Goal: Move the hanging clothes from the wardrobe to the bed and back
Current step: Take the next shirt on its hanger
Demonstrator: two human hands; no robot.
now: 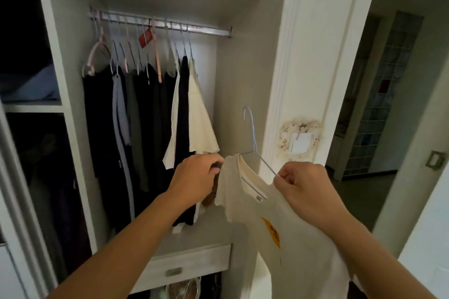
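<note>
The left hand (pixel 198 172) holds one shoulder of a cream shirt (pixel 274 223), and the right hand (pixel 300 183) pinches the wire hanger (pixel 252 133) inside it. The shirt is held up in front of the open wardrobe (pixel 73 31). Other clothes (pixel 145 114) hang close together on the rail (pixel 209 30), to the left of the shirt.

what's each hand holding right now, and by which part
The right hand pinches the wire hanger by its right arm. The left hand grips the cream t-shirt at its left shoulder.
</note>
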